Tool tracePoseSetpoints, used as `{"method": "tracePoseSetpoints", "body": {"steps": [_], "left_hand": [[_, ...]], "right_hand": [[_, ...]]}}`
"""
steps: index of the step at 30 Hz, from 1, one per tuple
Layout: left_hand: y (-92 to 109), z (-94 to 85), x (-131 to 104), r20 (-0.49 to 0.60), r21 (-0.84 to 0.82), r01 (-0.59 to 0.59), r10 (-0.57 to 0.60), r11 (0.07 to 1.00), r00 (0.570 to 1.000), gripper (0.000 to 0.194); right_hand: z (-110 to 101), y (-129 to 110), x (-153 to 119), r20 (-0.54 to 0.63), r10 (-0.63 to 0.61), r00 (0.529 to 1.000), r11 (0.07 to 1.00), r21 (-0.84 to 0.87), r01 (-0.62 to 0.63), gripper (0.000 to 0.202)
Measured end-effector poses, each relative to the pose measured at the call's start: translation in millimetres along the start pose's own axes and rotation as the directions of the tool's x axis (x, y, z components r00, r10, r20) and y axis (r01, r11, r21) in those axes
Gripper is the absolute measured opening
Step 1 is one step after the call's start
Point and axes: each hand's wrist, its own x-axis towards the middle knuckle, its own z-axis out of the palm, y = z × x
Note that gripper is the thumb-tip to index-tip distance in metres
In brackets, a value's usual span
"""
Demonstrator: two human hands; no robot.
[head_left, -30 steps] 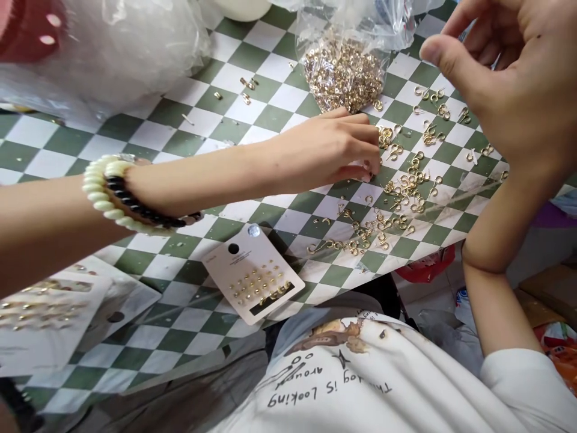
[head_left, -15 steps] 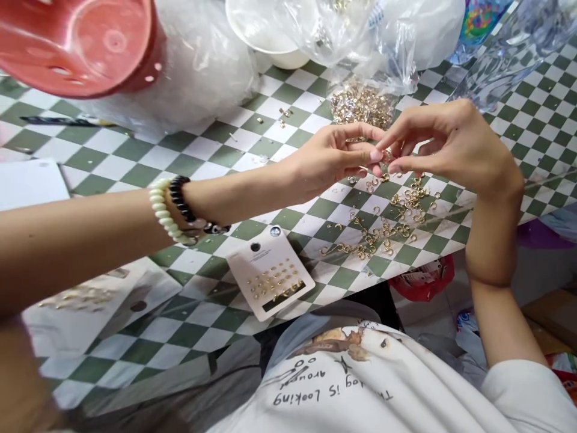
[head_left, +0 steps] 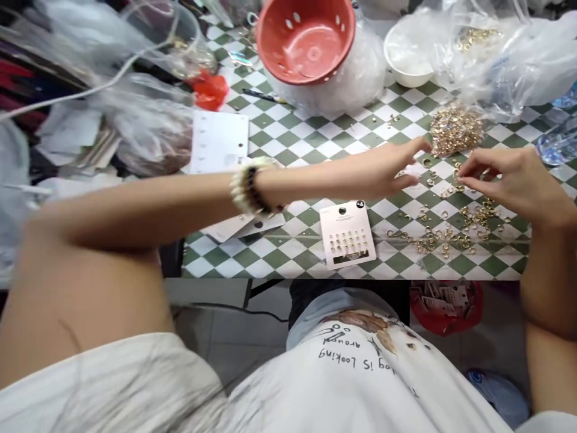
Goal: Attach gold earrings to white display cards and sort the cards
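My left hand (head_left: 401, 166) reaches over the table, its thumb and fingers apart and nothing seen between them. A bead bracelet (head_left: 250, 186) circles that wrist. Just beyond its fingertips lies a clear bag of small gold pieces (head_left: 456, 129). My right hand (head_left: 511, 177) has thumb and forefinger pinched together; gold bits show at the tips, but I cannot tell whether one is held. Below both hands are scattered gold hoop earrings (head_left: 444, 237). A white earring card (head_left: 347, 234) with rows of small earrings lies near the table's front edge.
A red basket (head_left: 306, 45) sits on clear plastic bags (head_left: 333, 96) at the back. Right of it stand a white bowl (head_left: 408, 57) and more bags (head_left: 523, 72). A white card (head_left: 219, 141), a pen (head_left: 264, 95) and red plastic (head_left: 211, 90) lie to the left.
My hands have parted from each other, the left one opening. My view has swung left, bringing the cluttered left side of the table into sight.
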Motion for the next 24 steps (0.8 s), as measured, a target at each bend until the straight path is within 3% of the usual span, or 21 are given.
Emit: {"method": "tracePoseSetpoints", "body": {"steps": [2, 4, 5, 7, 8, 9, 11, 13, 15, 17, 18, 20, 22, 24], "left_hand": [[-9.1, -7.9, -53.6, -0.116, 0.22, 0.104, -0.08, 0.97, 0.99, 0.048], [-24.6, -8.0, -111.8, -0.277, 0.32, 0.292, -0.206, 0.901, 0.939, 0.05], [-34.0, -4.8, -139.3, -0.386, 0.325, 0.426, -0.293, 0.844, 0.875, 0.064], [-53.2, 6.2, -185.4, -0.546, 0.232, 0.669, -0.474, 0.706, 0.69, 0.102], [-61.4, 13.0, -202.8, -0.569, 0.161, 0.727, -0.539, 0.667, 0.62, 0.113], [-67.9, 19.7, -216.1, -0.57, 0.096, 0.748, -0.579, 0.657, 0.583, 0.116], [-74.5, 32.2, -231.3, -0.571, 0.003, 0.72, -0.59, 0.694, 0.571, 0.107], [-73.4, 43.5, -233.7, -0.639, -0.037, 0.692, -0.55, 0.721, 0.538, 0.093], [-67.0, 55.7, -226.6, -0.765, -0.109, 0.656, -0.484, 0.747, 0.425, 0.076], [-58.6, 70.7, -212.8, -0.839, -0.227, 0.508, -0.432, 0.831, 0.332, 0.056], [-54.6, 79.0, -204.5, -0.848, -0.286, 0.396, -0.423, 0.873, 0.319, 0.047], [-48.9, 94.7, -188.3, -0.829, -0.354, 0.21, -0.41, 0.911, 0.381, 0.04], [-47.7, 104.7, -178.4, -0.819, -0.284, 0.161, -0.326, 0.945, 0.472, 0.036], [-52.2, 104.9, -180.3, -0.833, -0.148, 0.222, -0.243, 0.964, 0.498, 0.033]], "right_hand": [[-1.3, 13.9, -0.2, -0.042, -0.019, 0.999, 0.992, -0.129, 0.014, 0.008], [-6.2, 26.8, -0.8, -0.071, -0.056, 0.996, 0.972, -0.232, 0.038, 0.027], [-9.2, 30.8, -1.0, -0.059, -0.061, 0.996, 0.964, -0.264, 0.043, 0.042], [-13.8, 29.4, -1.8, -0.015, -0.032, 0.999, 0.936, -0.351, 0.025, 0.073], [-13.8, 22.2, -2.7, -0.007, -0.012, 1.0, 0.902, -0.431, 0.008, 0.085], [-11.3, 10.3, -4.3, -0.024, -0.004, 1.0, 0.849, -0.528, -0.009, 0.091], [3.4, -26.3, -9.9, -0.073, -0.054, 0.996, 0.751, -0.66, -0.008, 0.081], [32.2, -71.1, -18.2, -0.038, -0.181, 0.983, 0.785, -0.608, 0.121, 0.056], [71.4, -110.2, -27.1, 0.079, -0.32, 0.944, 0.841, -0.436, 0.321, 0.047], [112.1, -133.4, -35.0, 0.169, -0.343, 0.924, 0.845, -0.374, 0.382, 0.054], [129.8, -138.4, -38.4, 0.188, -0.316, 0.93, 0.849, -0.381, 0.366, 0.058], [155.2, -138.1, -44.6, 0.166, -0.245, 0.955, 0.864, -0.409, 0.293, 0.062], [165.4, -131.7, -50.6, 0.116, -0.202, 0.972, 0.875, -0.425, 0.233, 0.063], [163.7, -127.5, -56.1, 0.094, -0.168, 0.981, 0.876, -0.442, 0.192, 0.064]]}}
